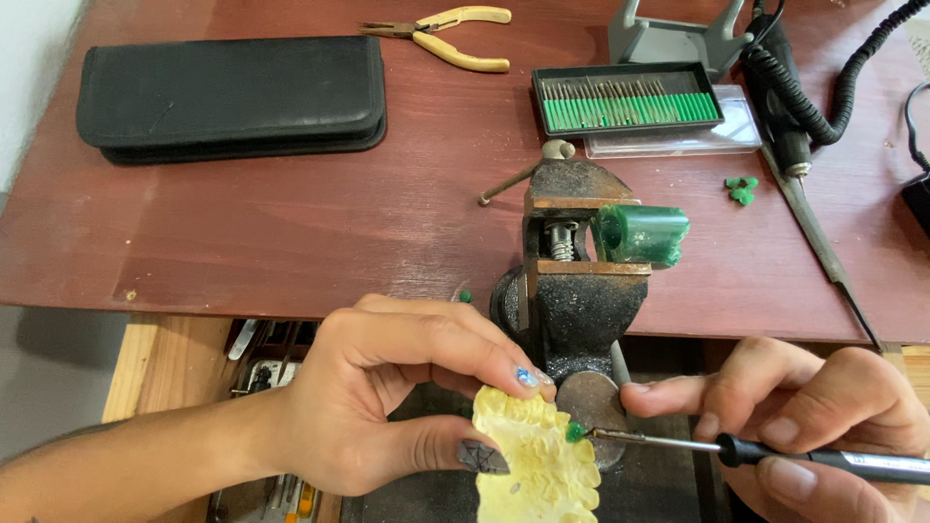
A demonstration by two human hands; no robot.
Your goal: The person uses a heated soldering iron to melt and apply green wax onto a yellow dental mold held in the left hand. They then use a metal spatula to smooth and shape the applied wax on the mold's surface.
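Hands: left (387,407) is pinching a yellow cast (538,455). Right (814,416) is gripping a pick (736,447), its green tip touching the cast. Vise (572,281) is sitting on the tabletop (291,223).

Lit evenly and brightly by soft daylight, seemingly from the upper left. Faint sheen on the reddish tabletop (291,223); short soft shadows under the black case (232,97) and beside the vise (572,281). Sharp through the middle, slightly soft on the right hand (814,416) at the lower edge. Mild wide-angle bending along the table's edges.
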